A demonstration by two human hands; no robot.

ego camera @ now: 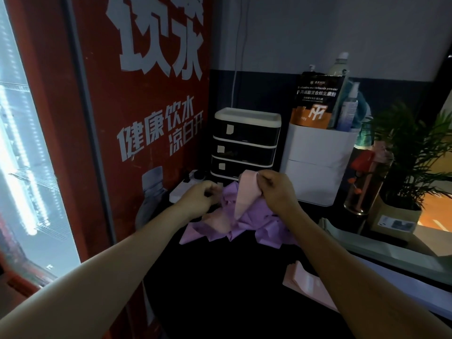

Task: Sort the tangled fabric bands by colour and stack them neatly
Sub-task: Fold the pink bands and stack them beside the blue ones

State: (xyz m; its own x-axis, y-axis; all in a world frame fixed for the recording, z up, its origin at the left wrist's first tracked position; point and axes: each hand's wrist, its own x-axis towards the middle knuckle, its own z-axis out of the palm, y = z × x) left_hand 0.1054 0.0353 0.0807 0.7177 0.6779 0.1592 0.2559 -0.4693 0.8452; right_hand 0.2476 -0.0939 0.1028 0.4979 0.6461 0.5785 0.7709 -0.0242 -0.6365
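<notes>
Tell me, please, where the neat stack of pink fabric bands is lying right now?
The neat stack of pink fabric bands lies on the dark tabletop at lower right, beside the right forearm and nearer the camera than the tangled purple pile.

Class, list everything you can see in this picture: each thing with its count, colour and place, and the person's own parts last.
Tangled bands: one heap, purple and pink, middle of the dark table.
Pink band: one, lifted from the heap.
Folded pink bands: one stack, near right of the table.
Drawer unit: one, black and white, behind the heap.
White bin: one, right of the drawers, holding a pouch and bottles.
Potted plant: one, green, far right.
Drinks fridge: one, red, left.
Left hand: touches the heap's left edge; grip unclear.
Right hand: pinches the pink band.
</notes>
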